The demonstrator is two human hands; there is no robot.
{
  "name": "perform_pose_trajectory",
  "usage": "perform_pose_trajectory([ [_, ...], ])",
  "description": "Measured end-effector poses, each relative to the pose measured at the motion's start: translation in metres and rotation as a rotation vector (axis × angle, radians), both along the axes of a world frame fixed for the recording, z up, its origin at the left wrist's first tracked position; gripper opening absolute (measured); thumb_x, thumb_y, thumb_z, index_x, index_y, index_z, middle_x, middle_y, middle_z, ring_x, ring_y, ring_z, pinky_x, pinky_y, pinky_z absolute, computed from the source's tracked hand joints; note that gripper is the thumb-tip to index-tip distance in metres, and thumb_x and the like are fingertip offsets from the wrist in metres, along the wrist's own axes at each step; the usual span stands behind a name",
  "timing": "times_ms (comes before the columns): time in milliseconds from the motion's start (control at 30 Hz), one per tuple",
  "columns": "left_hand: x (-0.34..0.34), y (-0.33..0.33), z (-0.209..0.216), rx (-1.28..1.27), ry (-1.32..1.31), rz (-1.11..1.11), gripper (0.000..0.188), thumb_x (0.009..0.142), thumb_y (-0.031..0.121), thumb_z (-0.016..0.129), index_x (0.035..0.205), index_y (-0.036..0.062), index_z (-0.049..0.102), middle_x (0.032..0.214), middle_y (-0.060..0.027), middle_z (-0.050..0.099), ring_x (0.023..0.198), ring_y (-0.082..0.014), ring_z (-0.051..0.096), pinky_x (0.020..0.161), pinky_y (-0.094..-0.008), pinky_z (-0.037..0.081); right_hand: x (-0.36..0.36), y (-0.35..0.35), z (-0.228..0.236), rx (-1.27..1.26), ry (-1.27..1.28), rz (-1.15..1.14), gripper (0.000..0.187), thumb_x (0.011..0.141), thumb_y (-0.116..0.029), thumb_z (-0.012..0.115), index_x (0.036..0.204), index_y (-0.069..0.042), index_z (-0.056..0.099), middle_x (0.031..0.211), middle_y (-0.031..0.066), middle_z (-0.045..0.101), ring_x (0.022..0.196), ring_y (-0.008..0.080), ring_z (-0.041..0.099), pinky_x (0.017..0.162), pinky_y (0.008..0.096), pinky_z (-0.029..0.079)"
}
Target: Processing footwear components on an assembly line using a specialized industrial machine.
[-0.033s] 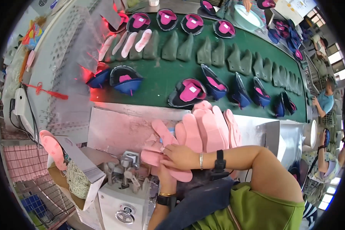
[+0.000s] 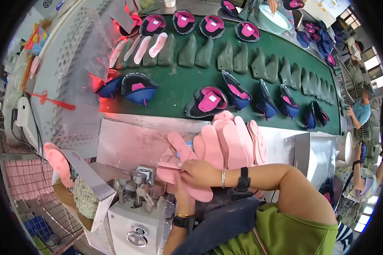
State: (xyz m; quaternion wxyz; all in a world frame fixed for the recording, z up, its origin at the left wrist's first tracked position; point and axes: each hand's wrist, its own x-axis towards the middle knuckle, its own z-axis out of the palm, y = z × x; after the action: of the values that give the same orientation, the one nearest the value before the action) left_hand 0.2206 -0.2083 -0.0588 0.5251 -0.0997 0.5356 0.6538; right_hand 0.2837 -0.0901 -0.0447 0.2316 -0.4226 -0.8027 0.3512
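Observation:
A pink shoe insole (image 2: pixel 201 194) lies slantwise between my two hands, above the front of the white machine. From below, my left hand (image 2: pixel 183 192) grips it near the middle. Over its upper side my right hand (image 2: pixel 199 173) is closed, fingertips pinching at a thin pink edge (image 2: pixel 171 165). Part of the insole is covered by the hands, so whether it is one piece or two layered ones I cannot tell. Another pink insole (image 2: pixel 181 143) rests just beyond my fingers. Several more stand in a leaning row of insoles (image 2: pixel 236 146) to the right.
The white machine (image 2: pixel 137 219) with a handwheel stands at my left, beside a carton of string (image 2: pixel 86 202). Beyond the metal tray (image 2: pixel 119 138) runs a green belt (image 2: pixel 178 87) with dark shoe lasts (image 2: pixel 225 57) and blue-and-pink shoe uppers (image 2: pixel 140 91). A co-worker (image 2: pixel 361 111) is at far right.
My left hand's fingers have shifted slightly upward against the insole, and a thin pink edge shows more by my right fingertips. Things on the green belt have crept a little left.

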Motion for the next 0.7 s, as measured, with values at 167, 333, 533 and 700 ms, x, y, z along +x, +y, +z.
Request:
perform_pose_trajectory([
  [167,0.000,-0.014,0.017,-0.016,-0.237,0.018,0.065,0.105,0.056,0.034,0.140,0.0023,0.044,0.132,-0.0123,0.056,0.119,-0.0260,0.056,0.102,-0.0398,0.047,0.024,0.042,0.013,-0.299,0.047,0.402,0.036,0.090,-0.028,0.063,0.118,-0.005,0.063,0.081,0.0185,0.070,0.074,0.0362,0.068,0.065,0.0466,0.051],
  [333,0.020,-0.054,0.014,0.114,-0.369,-0.086,0.057,0.106,0.046,0.030,0.129,-0.0018,0.049,0.113,-0.0182,0.063,0.103,-0.0353,0.065,0.091,-0.0480,0.055,-0.004,0.021,0.010,-0.390,-0.024,0.536,0.052,0.089,-0.026,0.064,0.131,-0.001,0.046,0.080,0.0213,0.068,0.073,0.0387,0.068,0.063,0.0484,0.051],
  [533,0.035,-0.068,0.001,-0.079,-0.353,-0.138,0.056,0.105,0.043,0.029,0.127,-0.0021,0.053,0.111,-0.0167,0.067,0.102,-0.0286,0.067,0.090,-0.0406,0.055,-0.082,-0.011,0.013,-0.281,-0.046,0.457,0.047,0.090,-0.020,0.060,0.131,-0.002,0.046,0.084,0.0233,0.068,0.077,0.0432,0.066,0.069,0.0546,0.050],
  [700,0.029,-0.066,0.015,-0.100,-0.311,-0.168,0.052,0.106,0.044,0.034,0.125,0.0002,0.055,0.112,-0.0129,0.068,0.101,-0.0239,0.067,0.092,-0.0350,0.054,-0.092,0.002,0.009,-0.159,0.034,0.438,0.037,0.090,-0.013,0.057,0.126,-0.004,0.049,0.095,0.0221,0.064,0.087,0.0430,0.064,0.071,0.0536,0.049],
])
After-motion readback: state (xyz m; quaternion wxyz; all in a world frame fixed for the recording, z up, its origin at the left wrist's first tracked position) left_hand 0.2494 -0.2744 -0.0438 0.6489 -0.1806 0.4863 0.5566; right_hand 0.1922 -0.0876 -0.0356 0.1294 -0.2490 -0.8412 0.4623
